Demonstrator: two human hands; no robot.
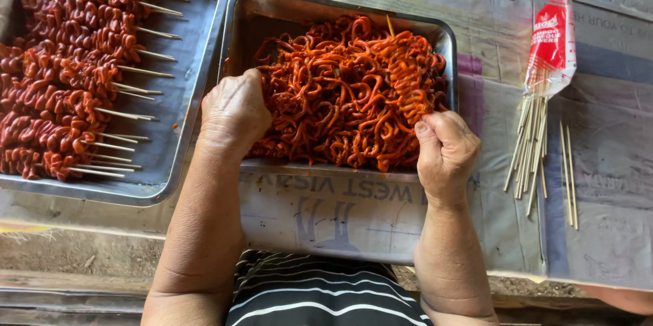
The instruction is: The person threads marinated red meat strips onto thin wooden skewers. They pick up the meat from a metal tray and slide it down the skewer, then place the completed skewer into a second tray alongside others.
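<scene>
The heap of red-orange marinated strips fills the metal tray that sits on the bench straight in front of the person, piled above the rim and wet with sauce. The right hand is at the tray's near right corner, fingers curled shut around a skewer already threaded with coiled strips that rises out of the heap; the stick itself is mostly hidden. The left hand rests over the tray's near left edge, fingers bent down into the strips; whether it has hold of a piece cannot be told.

To the left, a larger flat tray holds many finished skewers laid in rows, sticks pointing right. To the right, an opened red-and-clear packet spills bare bamboo sticks onto the printed plastic sheet that covers the bench.

Judging by this, a good share is threaded, yet the near tray is far from empty and plenty of sticks remain.
</scene>
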